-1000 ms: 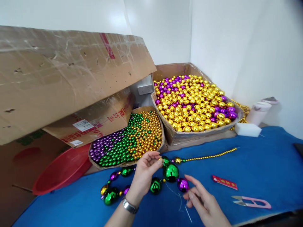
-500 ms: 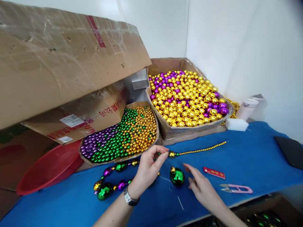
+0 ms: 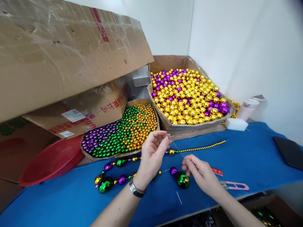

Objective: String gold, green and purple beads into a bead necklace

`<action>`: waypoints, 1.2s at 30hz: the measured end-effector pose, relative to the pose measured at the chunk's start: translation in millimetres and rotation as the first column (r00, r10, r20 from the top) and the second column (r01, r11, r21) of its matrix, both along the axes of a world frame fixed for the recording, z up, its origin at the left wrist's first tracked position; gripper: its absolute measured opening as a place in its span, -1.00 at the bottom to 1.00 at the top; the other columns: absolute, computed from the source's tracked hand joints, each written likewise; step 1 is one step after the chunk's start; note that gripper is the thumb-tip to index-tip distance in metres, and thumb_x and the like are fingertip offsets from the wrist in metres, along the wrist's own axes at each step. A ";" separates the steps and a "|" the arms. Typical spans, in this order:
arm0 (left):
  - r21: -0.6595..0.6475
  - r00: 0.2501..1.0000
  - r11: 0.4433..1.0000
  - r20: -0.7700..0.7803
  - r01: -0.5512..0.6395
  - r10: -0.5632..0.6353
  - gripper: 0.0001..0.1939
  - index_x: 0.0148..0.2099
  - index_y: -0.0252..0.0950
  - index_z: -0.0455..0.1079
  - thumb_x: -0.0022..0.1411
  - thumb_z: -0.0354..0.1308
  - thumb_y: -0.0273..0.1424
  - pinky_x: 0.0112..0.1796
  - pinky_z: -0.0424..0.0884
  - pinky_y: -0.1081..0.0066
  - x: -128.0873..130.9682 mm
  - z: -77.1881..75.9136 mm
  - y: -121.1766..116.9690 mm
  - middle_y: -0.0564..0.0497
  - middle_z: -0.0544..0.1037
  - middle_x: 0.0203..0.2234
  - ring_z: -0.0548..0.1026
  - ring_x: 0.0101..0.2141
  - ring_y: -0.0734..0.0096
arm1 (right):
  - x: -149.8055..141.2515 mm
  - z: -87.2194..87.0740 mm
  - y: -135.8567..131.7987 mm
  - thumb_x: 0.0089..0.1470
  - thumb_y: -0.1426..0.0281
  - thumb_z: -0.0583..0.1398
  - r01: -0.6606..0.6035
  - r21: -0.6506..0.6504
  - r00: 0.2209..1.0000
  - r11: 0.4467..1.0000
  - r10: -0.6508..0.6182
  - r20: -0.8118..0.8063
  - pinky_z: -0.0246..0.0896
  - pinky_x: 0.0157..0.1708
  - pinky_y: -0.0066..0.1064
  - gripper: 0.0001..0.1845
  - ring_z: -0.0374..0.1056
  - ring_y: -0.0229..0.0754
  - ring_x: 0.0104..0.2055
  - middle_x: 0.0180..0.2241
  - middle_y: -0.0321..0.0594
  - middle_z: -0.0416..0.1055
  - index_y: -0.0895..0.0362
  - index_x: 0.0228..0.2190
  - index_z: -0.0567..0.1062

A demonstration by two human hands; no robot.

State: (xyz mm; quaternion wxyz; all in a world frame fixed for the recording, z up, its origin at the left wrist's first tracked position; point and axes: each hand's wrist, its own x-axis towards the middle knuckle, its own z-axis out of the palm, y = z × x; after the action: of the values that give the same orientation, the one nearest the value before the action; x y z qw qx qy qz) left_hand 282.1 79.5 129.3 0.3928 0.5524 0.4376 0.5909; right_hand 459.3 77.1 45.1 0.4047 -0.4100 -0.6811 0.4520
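My left hand (image 3: pixel 155 151), with a watch at the wrist, pinches one end of a thin thread (image 3: pixel 177 147) above the table. The other end of that thread is between the thumb and fingers of my right hand (image 3: pixel 197 168), so it runs slanting between them. Just below my hands lie a large green bead (image 3: pixel 182 180) and a purple bead (image 3: pixel 173 171). A strand of mixed purple, green and gold beads (image 3: pixel 122 179) curves across the cloth to the left, partly hidden behind my left hand. Beyond, a string of small gold beads (image 3: pixel 203 148) stretches to the right.
A carton of gold and purple beads (image 3: pixel 165 124) stands at the back, beside a tray of small beads (image 3: pixel 93 156). Left is a red basin (image 3: pixel 47 170) under cardboard. At right lie pink thread snips (image 3: pixel 239 186), a red packet (image 3: pixel 216 171) and a black flat object (image 3: pixel 287 151).
Both hands have moved up, and my right hand has closed on the thread, now drawn out between them. The purple bead shows beside the large green one.
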 end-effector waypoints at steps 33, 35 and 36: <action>0.011 0.048 0.995 -0.999 -0.102 0.016 -0.36 0.08 -0.30 0.25 0.18 -0.14 0.08 -0.30 0.40 0.13 -76.6 -132.9 -42.2 -0.18 0.49 -0.25 0.43 -0.24 0.01 | 76.8 -59.8 46.5 -0.15 0.20 0.37 0.386 -0.465 0.537 0.797 -0.604 -0.589 0.13 -0.64 -0.69 -0.70 0.12 -0.44 -0.60 -0.62 -0.43 0.22 0.11 -0.42 0.46; 0.015 0.042 0.998 -0.999 -0.062 0.018 -0.36 0.11 -0.33 0.23 0.18 -0.08 0.04 -0.26 0.40 0.09 -82.4 -135.4 -40.5 -0.20 0.49 -0.24 0.44 -0.23 0.00 | 75.3 -58.3 44.1 -0.15 0.21 0.37 0.370 -0.467 0.547 0.803 -0.595 -0.589 0.14 -0.64 -0.68 -0.69 0.12 -0.44 -0.60 -0.62 -0.42 0.22 0.13 -0.41 0.47; 0.014 0.043 0.999 -0.999 -0.044 0.016 -0.34 0.13 -0.35 0.21 0.16 -0.04 0.03 -0.23 0.40 0.06 -84.2 -135.4 -39.8 -0.20 0.49 -0.22 0.44 -0.21 0.00 | 74.5 -57.0 42.8 -0.15 0.22 0.37 0.363 -0.466 0.553 0.807 -0.589 -0.589 0.14 -0.64 -0.67 -0.69 0.13 -0.43 -0.60 -0.61 -0.41 0.23 0.14 -0.40 0.48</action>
State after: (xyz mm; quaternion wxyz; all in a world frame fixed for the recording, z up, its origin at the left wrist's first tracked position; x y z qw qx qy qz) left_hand 197.9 39.7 -6.1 -0.0257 0.7945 0.6048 0.0486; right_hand 533.8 119.8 -11.9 0.6779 -0.4281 -0.2571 0.5396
